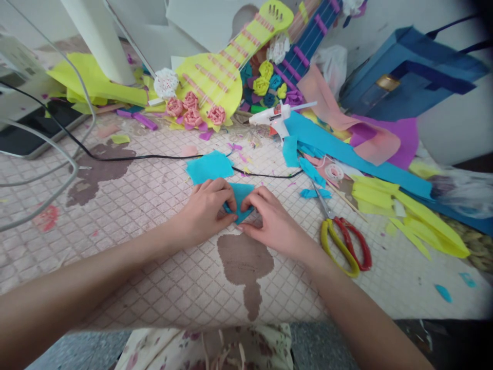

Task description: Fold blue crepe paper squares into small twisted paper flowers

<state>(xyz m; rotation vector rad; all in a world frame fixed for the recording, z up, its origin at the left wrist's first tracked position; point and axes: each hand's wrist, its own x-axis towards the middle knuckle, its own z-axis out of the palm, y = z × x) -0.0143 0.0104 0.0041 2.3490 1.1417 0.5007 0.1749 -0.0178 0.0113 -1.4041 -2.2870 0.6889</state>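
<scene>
Between my two hands a small piece of blue crepe paper (242, 196) lies at the middle of the table, its near end drawn to a point. My left hand (210, 205) pinches its left edge, with thumb and fingers curled in. On the opposite edge, my right hand (267, 213) grips the paper between thumb and fingers. Just beyond lies a flat stack of blue crepe paper (211, 167). Scissors (341, 239) with one yellow and one red handle rest to the right of my right hand, blades pointing away.
A white glue gun (271, 117) stands farther back. A yellow paper guitar (215, 77) with pink paper roses leans behind it. A black cable (154, 156) crosses the table. Yellow crepe strips (419, 210), a blue bag (408, 77) and a tablet (38, 128) lie around the sides.
</scene>
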